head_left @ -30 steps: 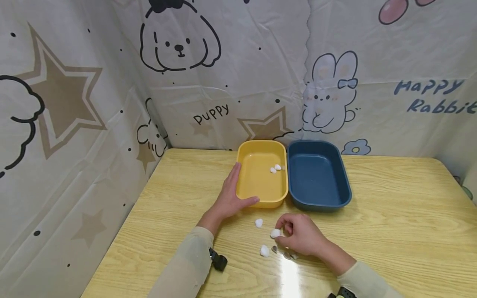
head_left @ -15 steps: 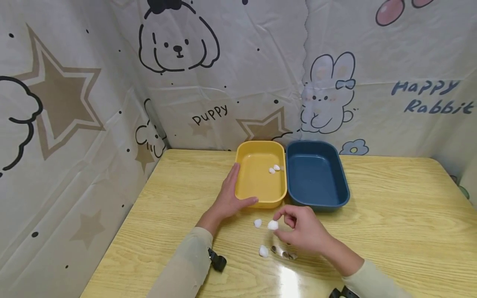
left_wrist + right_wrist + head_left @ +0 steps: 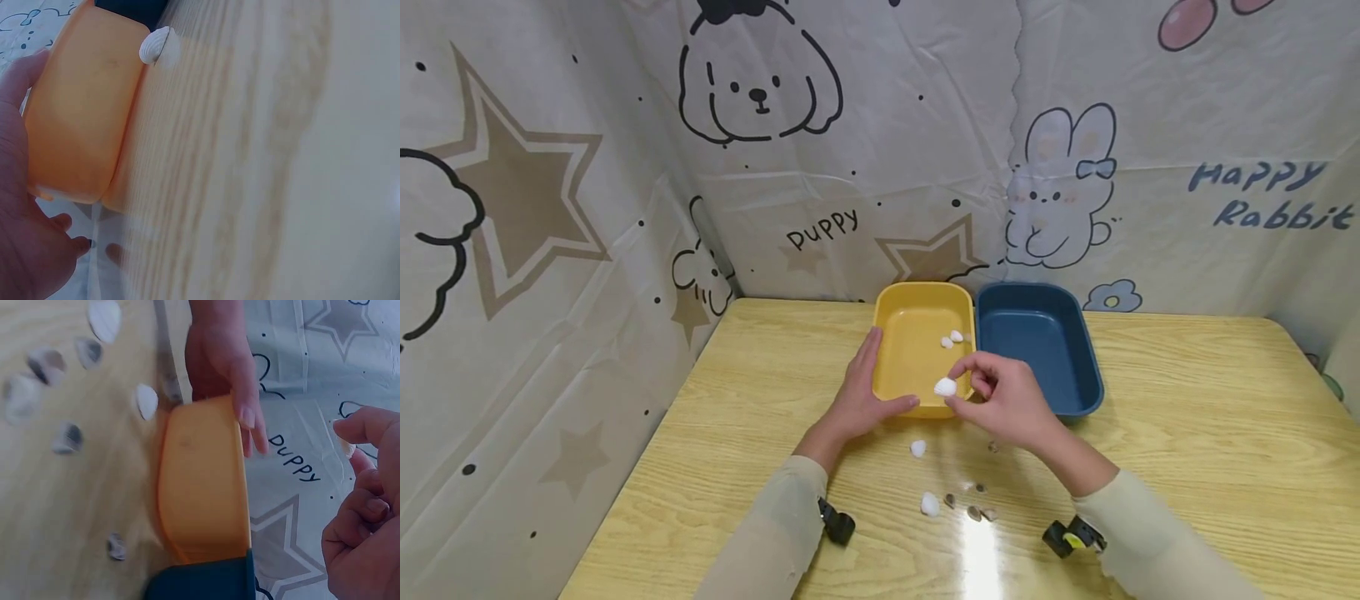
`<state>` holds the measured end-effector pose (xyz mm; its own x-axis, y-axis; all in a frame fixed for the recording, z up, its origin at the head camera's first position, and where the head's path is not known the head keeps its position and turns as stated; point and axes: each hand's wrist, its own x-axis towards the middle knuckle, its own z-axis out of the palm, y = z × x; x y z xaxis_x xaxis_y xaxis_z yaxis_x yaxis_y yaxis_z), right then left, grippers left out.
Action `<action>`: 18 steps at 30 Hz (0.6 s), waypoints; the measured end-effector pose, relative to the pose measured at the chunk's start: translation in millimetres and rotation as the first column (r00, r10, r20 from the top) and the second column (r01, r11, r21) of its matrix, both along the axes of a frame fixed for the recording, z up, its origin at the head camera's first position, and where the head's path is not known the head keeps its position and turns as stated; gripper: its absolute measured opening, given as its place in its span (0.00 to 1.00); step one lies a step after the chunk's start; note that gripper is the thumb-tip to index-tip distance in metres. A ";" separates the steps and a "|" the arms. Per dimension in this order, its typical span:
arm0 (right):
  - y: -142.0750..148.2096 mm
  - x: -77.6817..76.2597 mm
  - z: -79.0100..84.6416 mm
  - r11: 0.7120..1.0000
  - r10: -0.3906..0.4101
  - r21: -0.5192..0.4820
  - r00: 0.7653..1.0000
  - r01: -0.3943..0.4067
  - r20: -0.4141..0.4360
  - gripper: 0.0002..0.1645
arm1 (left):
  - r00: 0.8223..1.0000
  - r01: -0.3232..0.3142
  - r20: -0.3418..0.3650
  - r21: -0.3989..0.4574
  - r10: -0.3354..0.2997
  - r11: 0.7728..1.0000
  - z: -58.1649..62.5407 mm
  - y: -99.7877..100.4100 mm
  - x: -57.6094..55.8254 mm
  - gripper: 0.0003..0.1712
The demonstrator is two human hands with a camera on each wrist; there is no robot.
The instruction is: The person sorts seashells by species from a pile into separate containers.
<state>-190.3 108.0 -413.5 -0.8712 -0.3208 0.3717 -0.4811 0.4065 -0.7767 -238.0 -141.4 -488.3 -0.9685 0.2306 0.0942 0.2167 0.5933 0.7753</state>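
A white seashell [image 3: 945,387] is pinched between the thumb and index finger of my right hand [image 3: 1011,402], above the near right part of the yellow bin [image 3: 910,379]. My left hand [image 3: 854,404] rests against that bin's near left corner, fingers straight along the left side and thumb across the front rim. Inside the bin, two small white shells [image 3: 951,339] lie near the right wall. In the right wrist view the held shell [image 3: 347,447] shows only as a pale edge between fingertips.
Touching the yellow bin on its right is a dark blue bin [image 3: 1037,342]. On the table before them lie a white shell [image 3: 918,448], another white shell [image 3: 929,504] and several small dark shells [image 3: 974,512]. A printed curtain [image 3: 925,150] hangs behind the table.
My right hand has lifted the white seashell off the table and carried it forward over the yellow bin. The left hand has stayed at the bin's corner.
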 end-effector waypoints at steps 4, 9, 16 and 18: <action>-4.8 -18.0 5.8 0.999 -0.042 -0.008 0.999 0.042 -0.001 0.12 | 1.000 0.004 0.005 -0.003 -0.004 1.000 0.6 -0.8 -0.4 0.71; -11.5 -38.5 6.5 0.996 -0.076 -0.039 0.997 0.075 -0.010 0.12 | 1.000 0.014 0.003 -0.003 -0.014 1.000 -1.1 -1.4 -0.2 0.71; -19.5 -65.2 3.7 0.988 -0.118 -0.093 0.993 0.120 0.029 0.12 | 1.000 0.013 0.003 -0.008 -0.012 1.000 -0.3 -1.1 0.0 0.71; -21.2 -71.5 2.9 0.985 -0.133 -0.102 0.990 0.137 0.044 0.12 | 1.000 0.014 -0.001 -0.002 -0.014 1.000 0.5 -0.9 -0.1 0.71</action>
